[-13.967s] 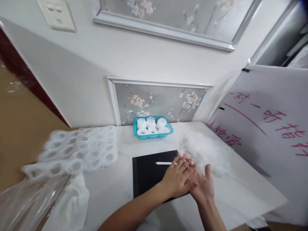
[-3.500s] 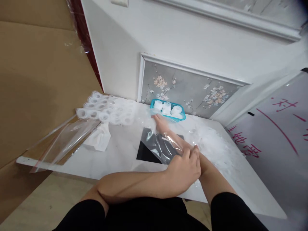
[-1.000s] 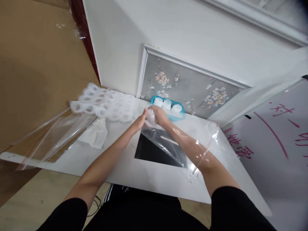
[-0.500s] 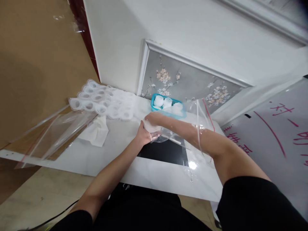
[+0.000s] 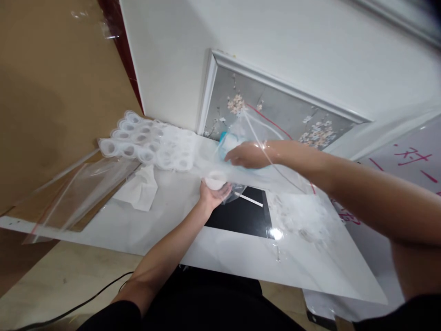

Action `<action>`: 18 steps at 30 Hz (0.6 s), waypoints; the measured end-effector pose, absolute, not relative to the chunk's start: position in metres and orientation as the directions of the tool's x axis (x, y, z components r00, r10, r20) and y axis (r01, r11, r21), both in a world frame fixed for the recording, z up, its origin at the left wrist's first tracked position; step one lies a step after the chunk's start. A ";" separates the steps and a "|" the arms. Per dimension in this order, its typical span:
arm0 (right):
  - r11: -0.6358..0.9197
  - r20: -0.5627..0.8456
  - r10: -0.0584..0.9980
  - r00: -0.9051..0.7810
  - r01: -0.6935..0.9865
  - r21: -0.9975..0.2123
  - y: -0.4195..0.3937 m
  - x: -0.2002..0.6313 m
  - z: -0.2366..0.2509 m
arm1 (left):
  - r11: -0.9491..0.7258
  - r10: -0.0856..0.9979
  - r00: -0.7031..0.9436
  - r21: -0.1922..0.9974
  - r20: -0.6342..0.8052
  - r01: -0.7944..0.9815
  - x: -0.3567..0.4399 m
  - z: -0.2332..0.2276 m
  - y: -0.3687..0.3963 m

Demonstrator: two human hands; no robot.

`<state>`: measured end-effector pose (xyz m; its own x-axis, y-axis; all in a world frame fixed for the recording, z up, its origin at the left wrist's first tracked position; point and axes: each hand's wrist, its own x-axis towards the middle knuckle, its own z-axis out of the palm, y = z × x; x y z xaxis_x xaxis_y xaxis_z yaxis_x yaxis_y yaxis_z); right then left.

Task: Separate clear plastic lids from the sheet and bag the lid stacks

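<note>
Clear plastic trays [image 5: 151, 147] lie far left on the desk [image 5: 172, 220]. My left hand [image 5: 214, 193] cups a white roll [image 5: 215, 179], hole upward. Around my right hand [image 5: 248, 155], fingers loose, the zip bag [image 5: 275, 156] runs lengthwise toward me.

A makeshift packing station set up in a home: a white tabletop [image 5: 241, 257] stands against a panelled wall with floral wallpaper insets [image 5: 275, 115]. Stacked clear plastic trays [image 5: 151, 145], zip bags [image 5: 76, 193] and a handwritten whiteboard [image 5: 413, 158] surround it, with cardboard [image 5: 51, 92] alongside.
</note>
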<state>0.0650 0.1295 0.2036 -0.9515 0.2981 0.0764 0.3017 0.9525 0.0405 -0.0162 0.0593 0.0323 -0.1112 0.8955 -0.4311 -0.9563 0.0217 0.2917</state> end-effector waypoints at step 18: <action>0.957 0.173 0.233 -0.957 0.257 0.136 0.110 0.137 0.310 | -0.292 0.796 -0.285 0.075 -0.535 -0.954 -0.004 0.028 0.068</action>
<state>0.1369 0.1103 0.3104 -0.9570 0.2327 0.1733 0.2573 0.9567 0.1359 -0.0041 0.0680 0.0281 -0.2852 0.7955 -0.5346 -0.9536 -0.2918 0.0746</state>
